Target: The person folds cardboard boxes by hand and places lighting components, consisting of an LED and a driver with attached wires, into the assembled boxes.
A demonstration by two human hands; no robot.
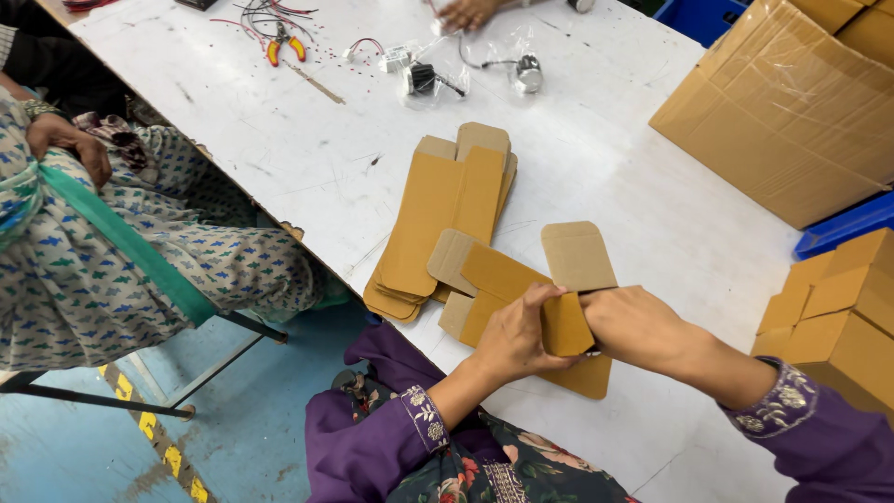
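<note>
Near the front edge of the white surface [596, 186], both hands work one small brown cardboard box blank [566, 321], half folded, raised just above the surface; left hand [514, 337] fingers clenched on its left side, thumb on top, right hand [638, 326] fingers grasping its right end, exact fingertip positions hidden behind the cardboard. One flap [577, 254] of the blank sticks up and away from the hands. Another flat blank [494, 279] lies under the hands, touching the held one. Just left of it sits a stack of flat box blanks [445, 219], fanned a little, near the surface edge. Far right, folded small boxes [838, 317] piled together; behind them a large carton wrapped in clear film [792, 102] on blue crates [843, 228]. Far side: red-handled pliers [284, 47], thin wires [261, 17], small parts in clear bags [424, 76], and another person's hand [466, 13]. At left, a seated person in patterned cloth, hand [70, 140] on a green strap [121, 237]
</note>
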